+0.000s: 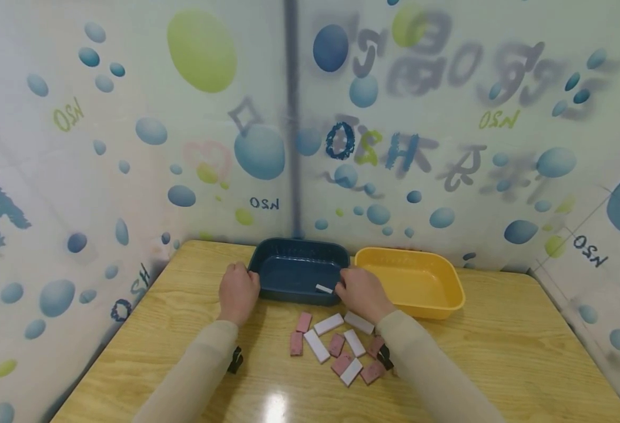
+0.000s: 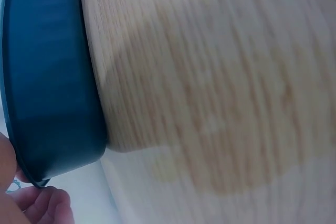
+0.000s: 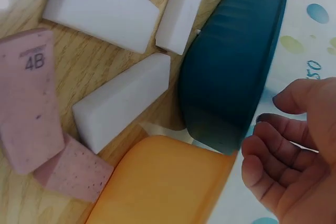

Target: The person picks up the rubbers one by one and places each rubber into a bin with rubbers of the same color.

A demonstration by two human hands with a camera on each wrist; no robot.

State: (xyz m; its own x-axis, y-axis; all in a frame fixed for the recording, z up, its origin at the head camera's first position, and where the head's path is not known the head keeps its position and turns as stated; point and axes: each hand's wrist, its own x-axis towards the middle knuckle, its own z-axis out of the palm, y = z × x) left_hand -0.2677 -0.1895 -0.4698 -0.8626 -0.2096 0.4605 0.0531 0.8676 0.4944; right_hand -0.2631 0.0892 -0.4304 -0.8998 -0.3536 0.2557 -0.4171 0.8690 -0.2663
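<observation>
A dark blue plastic tray stands at the back of the table with one small white eraser inside. My left hand grips the tray's left end; in the left wrist view, its thumb and fingers lie on either side of the rim. At the opposite end is my right hand, its fingers loosely bent and fingertips right at the rim, with thumb and forefinger apart in the right wrist view. White erasers and pink erasers, one marked 4B, lie in front of the tray.
A yellow tray stands just right of the blue one, close below my right hand. The wooden table ends at a patterned wall behind the trays. Several erasers lie near my right forearm, which partly covers some.
</observation>
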